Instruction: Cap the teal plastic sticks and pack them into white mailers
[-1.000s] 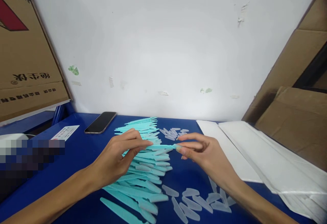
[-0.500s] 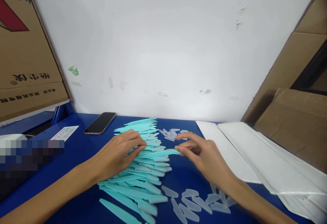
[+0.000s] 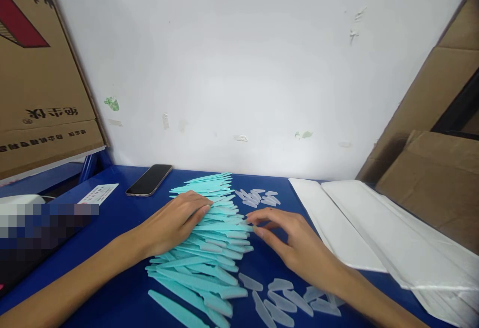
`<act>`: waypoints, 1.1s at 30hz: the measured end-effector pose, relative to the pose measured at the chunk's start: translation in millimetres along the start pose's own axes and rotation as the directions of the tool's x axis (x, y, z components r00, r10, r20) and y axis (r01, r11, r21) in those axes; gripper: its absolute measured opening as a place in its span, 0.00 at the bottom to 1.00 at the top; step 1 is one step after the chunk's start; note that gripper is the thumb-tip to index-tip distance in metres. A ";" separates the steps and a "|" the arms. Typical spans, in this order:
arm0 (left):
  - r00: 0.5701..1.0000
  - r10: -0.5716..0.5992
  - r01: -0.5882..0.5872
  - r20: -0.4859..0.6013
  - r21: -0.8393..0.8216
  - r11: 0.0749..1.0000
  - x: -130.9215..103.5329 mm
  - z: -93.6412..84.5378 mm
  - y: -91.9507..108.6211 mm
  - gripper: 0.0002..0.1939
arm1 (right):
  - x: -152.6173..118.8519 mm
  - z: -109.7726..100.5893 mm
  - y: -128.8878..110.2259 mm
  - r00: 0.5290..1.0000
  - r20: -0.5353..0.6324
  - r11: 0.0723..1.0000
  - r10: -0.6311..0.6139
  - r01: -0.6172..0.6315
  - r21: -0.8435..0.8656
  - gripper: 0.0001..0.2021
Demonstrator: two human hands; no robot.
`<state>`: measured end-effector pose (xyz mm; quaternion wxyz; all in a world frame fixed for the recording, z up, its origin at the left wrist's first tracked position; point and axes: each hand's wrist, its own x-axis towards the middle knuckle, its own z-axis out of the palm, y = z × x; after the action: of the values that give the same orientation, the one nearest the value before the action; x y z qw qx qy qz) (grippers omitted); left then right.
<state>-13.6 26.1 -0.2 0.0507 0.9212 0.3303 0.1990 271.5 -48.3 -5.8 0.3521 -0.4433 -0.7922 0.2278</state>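
Observation:
Teal eyebrow razors (image 3: 220, 271) lie side by side in a long heap down the table. My left hand (image 3: 181, 218) rests palm down across the heap's left side, its fingers laid over the razors and its thumb slightly apart. At the heap's right edge, my right hand (image 3: 286, 233) has thumb and index finger around the end of one razor (image 3: 228, 227), which lies low on the others. Translucent blade caps (image 3: 282, 300) are scattered in front of my right wrist, partly under the forearm. A smaller group of caps (image 3: 254, 197) sits beyond my right hand.
A phone (image 3: 149, 180) and a printed card (image 3: 99, 194) lie on the blue table (image 3: 123, 248) at left. White padded sheets or bags (image 3: 359, 228) are stacked at right. Cardboard boxes (image 3: 48, 78) stand on both sides, and a white wall (image 3: 239, 68) closes off the back.
My right hand has moved left and slightly down, bringing its razor down onto the heap. The left hand has flattened onto the razors, its fingertips no longer raised in a pinch.

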 end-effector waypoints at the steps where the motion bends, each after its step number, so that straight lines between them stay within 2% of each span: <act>1: 1.000 -0.005 0.006 0.009 -0.019 1.000 -0.1 0.2 0.8 0.18 | 0.0 -2.3 0.4 1.000 -0.017 0.999 -0.011 0.010 -0.051 0.10; 6: 1.000 -0.030 0.030 0.007 -0.052 0.998 -1.0 2.8 -4.9 0.17 | -0.2 -14.8 4.2 0.997 -0.066 0.957 -0.026 0.006 -0.290 0.14; 11: 0.997 -0.068 0.068 -0.034 0.015 0.998 -2.1 2.6 -13.5 0.20 | -1.0 -15.2 4.1 0.998 -0.044 0.920 -0.053 0.031 -0.392 0.15; 26: 0.987 -0.150 0.155 0.063 -0.080 0.985 -3.2 6.6 -3.9 0.22 | -3.5 -12.1 8.0 0.993 0.006 0.877 -0.115 0.104 -0.469 0.13; 29: 0.989 -0.141 0.144 0.041 -0.061 0.988 0.2 7.0 -11.1 0.23 | -3.3 -11.9 8.2 0.992 0.001 0.873 -0.124 0.110 -0.475 0.13; 33: 0.987 -0.162 0.161 -0.024 -0.022 0.987 4.1 7.1 -32.9 0.22 | -3.4 -12.4 8.2 0.993 0.007 0.868 -0.116 0.105 -0.485 0.13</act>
<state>-27.3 54.5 -12.7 0.0717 0.8882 0.4026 0.2096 286.6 -46.5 -4.4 0.2514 -0.4738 -0.8440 -0.0031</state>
